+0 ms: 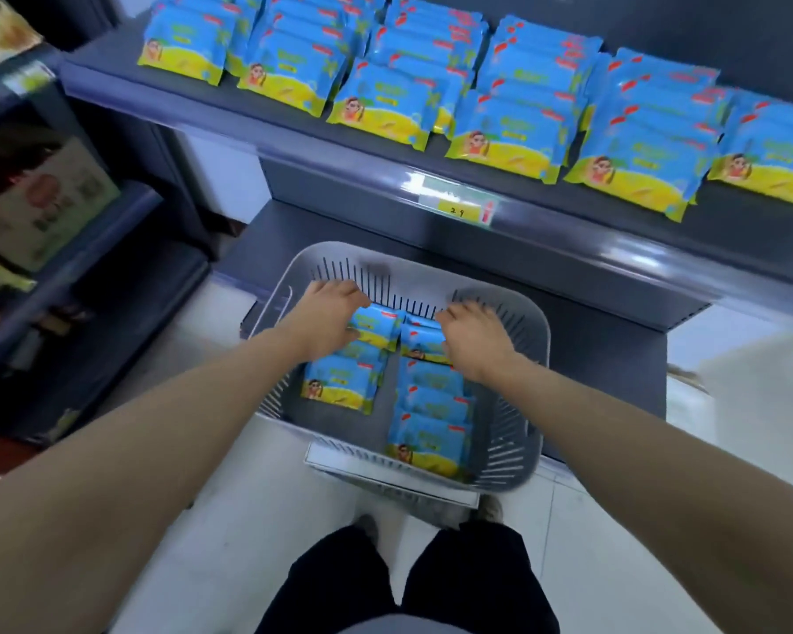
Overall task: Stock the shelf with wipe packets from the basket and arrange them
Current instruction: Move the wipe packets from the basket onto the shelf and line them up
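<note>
A grey slotted basket (518,322) rests on the lower shelf below me and holds two columns of blue-and-yellow wipe packets (431,432). My left hand (328,315) reaches into the far left of the basket, its fingers curled on the top packet (376,324) of the left column. My right hand (474,336) is down on the far packet (420,343) of the right column, fingers bent over it. The upper shelf (294,130) carries several rows of the same packets (504,135), laid overlapping.
A price label (461,207) sits on the upper shelf's front rail. Another rack with boxed goods (42,199) stands to the left. My legs and feet (404,583) are on the white floor in front of the basket.
</note>
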Action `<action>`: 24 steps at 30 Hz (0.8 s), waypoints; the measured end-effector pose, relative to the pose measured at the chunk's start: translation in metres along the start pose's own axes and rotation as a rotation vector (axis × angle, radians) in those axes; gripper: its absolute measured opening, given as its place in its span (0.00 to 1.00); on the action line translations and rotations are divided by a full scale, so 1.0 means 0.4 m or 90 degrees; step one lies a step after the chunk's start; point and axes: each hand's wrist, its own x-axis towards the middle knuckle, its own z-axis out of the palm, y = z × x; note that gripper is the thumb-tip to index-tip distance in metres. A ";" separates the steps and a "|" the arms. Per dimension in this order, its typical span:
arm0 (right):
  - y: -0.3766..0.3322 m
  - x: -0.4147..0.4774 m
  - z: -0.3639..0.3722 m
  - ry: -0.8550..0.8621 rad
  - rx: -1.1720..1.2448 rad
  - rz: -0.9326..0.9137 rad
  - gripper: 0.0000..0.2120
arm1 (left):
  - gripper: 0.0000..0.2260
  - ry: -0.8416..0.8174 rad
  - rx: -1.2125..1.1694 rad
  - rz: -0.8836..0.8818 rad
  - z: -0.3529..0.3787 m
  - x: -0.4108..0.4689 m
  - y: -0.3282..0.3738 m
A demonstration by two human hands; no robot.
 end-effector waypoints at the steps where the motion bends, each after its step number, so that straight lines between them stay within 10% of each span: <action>1: -0.001 0.006 0.025 -0.007 -0.003 0.008 0.17 | 0.20 -0.013 0.004 0.000 0.024 0.005 -0.012; 24: -0.013 0.103 0.185 -0.081 0.047 0.145 0.23 | 0.26 -0.377 0.214 -0.006 0.302 0.084 -0.078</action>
